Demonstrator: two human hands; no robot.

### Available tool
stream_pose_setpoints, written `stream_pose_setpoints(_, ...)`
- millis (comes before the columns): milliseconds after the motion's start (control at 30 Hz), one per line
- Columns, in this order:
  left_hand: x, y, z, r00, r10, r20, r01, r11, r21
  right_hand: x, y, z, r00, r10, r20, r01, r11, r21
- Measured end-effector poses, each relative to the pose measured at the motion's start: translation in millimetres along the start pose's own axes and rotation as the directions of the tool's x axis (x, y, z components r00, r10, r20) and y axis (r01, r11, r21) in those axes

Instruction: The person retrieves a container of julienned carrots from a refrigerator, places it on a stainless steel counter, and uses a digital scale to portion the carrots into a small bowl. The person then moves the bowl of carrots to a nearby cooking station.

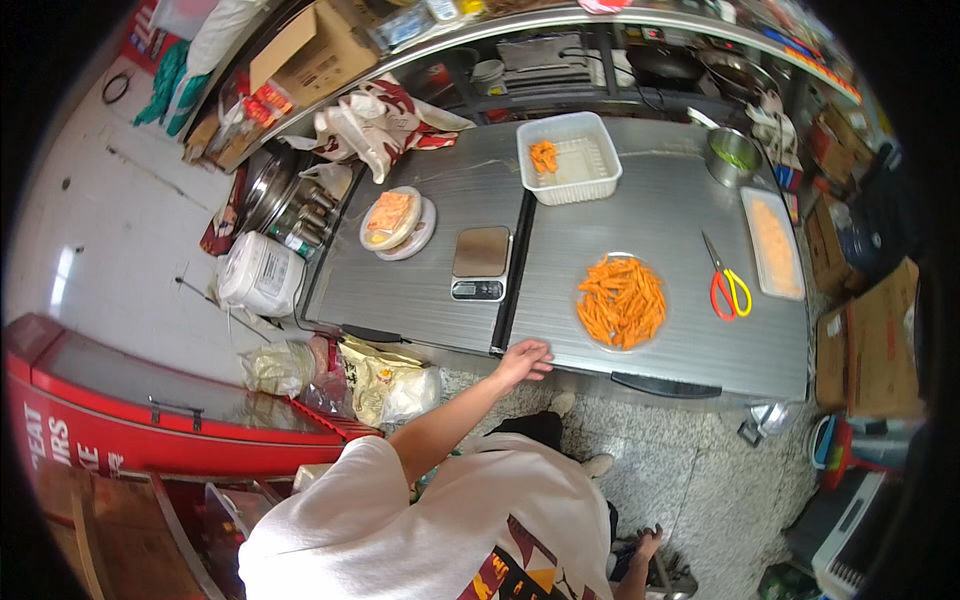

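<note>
My left hand (525, 363) is over the near edge of the metal counter, fingers apart and empty. My right hand (648, 541) hangs low at my side, loosely spread, holding nothing visible. A round dish of orange chicken feet (622, 302) sits to the right of my left hand. Farther back, a white plastic tub (577, 184) holds a few orange pieces (544, 157). Scissors with red and yellow handles (724, 285) lie to the right of the dish, beside a tray of pale orange food (775, 244). A digital scale (481, 264) stands left of the dark seam.
Two stacked round containers (393, 219) with food stand on the left. A metal pot (733, 157) with something green stands back right. Plastic bags (382, 124) lie at the back left corner. A cardboard box (870, 349) stands beyond the right edge; black handles (664, 385) line the front.
</note>
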State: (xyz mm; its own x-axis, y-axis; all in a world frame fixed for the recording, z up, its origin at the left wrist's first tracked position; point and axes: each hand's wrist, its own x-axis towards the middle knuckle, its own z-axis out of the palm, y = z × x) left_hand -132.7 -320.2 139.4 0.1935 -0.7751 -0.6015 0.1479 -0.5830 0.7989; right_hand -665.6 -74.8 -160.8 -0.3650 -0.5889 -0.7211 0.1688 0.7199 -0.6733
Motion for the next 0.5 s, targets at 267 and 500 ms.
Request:
stream_pose_setpoints(267, -5, -8, -81, 0.958, -0.038, -0.284, -0.007, 0.988, -0.153, 9, -104, 43, 0.991, 0.075, 0.109, -0.047, 0.969, -0.241)
stream_pose_setpoints(500, 61, 29, -152, 0.906, 0.222, -0.36, -0.28, 0.953, -0.116, -4, -144, 100, 0.995, 0.029, 0.091, -0.006, 0.971, -0.24)
